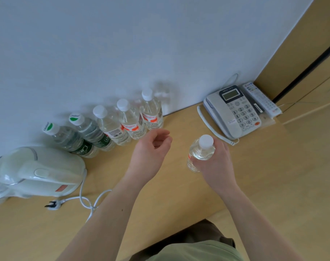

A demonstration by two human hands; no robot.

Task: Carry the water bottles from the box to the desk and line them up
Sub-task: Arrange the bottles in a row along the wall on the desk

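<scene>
Several water bottles stand in a row along the white wall on the wooden desk (179, 185): two with green labels (88, 134) at the left, then three with red-and-white labels (130, 121), the last one (152, 110) furthest right. My right hand (215, 162) grips another clear bottle (201, 151) with a white cap, upright, over the desk in front of the row's right end. My left hand (153, 146) hovers just in front of the red-labelled bottles, fingers loosely curled, holding nothing. The box is out of view.
A white electric kettle (40, 172) sits at the left, its cord and plug (55, 204) lying loose on the desk. A grey desk phone (234, 112) and a remote control (262, 98) occupy the back right corner. Bare desk lies between the row and the phone.
</scene>
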